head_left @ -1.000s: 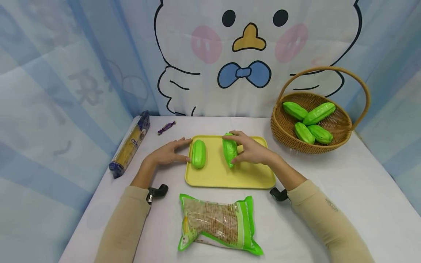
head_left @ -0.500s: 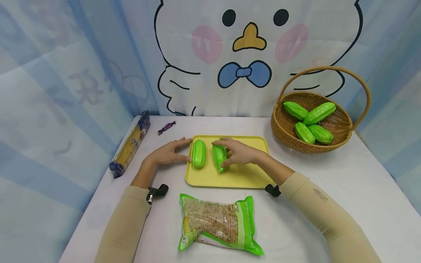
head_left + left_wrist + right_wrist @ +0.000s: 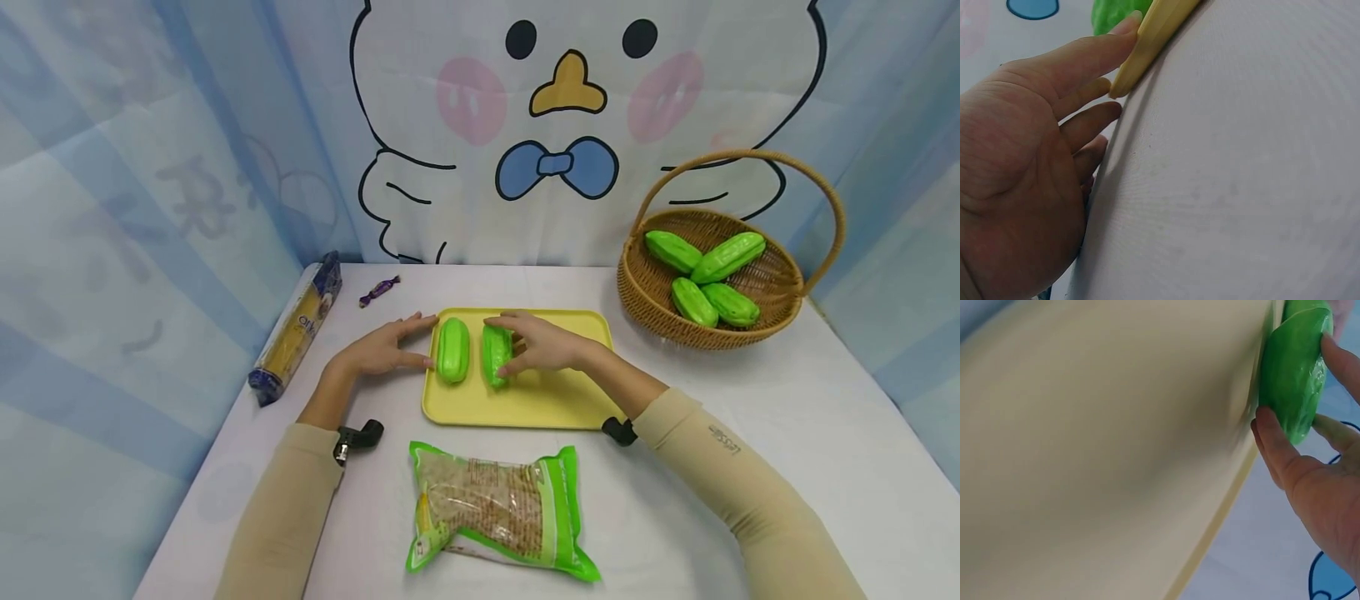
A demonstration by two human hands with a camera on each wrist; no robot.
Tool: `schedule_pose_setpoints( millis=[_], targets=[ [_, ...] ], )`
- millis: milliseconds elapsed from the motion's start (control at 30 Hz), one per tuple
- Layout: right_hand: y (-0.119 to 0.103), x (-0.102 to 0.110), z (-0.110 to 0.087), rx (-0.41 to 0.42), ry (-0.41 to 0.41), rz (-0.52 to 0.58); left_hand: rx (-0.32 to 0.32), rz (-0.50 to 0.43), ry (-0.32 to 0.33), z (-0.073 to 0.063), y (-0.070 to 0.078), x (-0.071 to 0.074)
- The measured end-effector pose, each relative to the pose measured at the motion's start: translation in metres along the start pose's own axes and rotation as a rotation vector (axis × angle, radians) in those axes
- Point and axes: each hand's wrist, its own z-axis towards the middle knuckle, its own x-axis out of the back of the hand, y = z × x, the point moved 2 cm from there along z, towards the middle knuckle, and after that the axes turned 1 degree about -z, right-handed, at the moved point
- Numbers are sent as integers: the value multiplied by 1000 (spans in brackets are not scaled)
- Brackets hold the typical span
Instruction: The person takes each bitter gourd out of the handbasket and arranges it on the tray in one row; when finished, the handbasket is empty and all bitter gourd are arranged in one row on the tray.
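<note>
A yellow tray (image 3: 562,400) lies on the table with two bright green, glossy, ridged gourds side by side on it. My left hand (image 3: 381,346) rests at the tray's left edge, fingers fairly straight; in the left wrist view its thumb (image 3: 1094,53) touches the rim. The left gourd (image 3: 453,350) lies just inside that edge, untouched. My right hand (image 3: 551,343) holds the other gourd (image 3: 496,354) by its ends, thumb at the near end and fingers at the far end. In the right wrist view the fingers curve around this gourd (image 3: 1294,369), low against the tray.
At back right stands a wicker basket (image 3: 637,312) with a tall handle and several green gourds inside. A green-edged clear bag (image 3: 498,508) lies in front of the tray. On the left are a long pasta packet (image 3: 296,333) and a purple wrapped candy (image 3: 380,291).
My right hand has carried its gourd left across the tray, towards the other one, and turned it to lie more nearly parallel. My left hand has stayed in place.
</note>
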Motion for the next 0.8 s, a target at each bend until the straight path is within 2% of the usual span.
schedule_pose_setpoints(
  millis=[233, 600, 800],
  targets=[
    [-1, -3, 3, 35, 7, 36, 7, 4, -2, 0, -1, 0],
    [-1, -4, 6, 51, 14, -15, 18, 5, -6, 1, -3, 1],
    [0, -4, 7, 67, 1, 0, 10, 8, -7, 1, -2, 1]
  ],
)
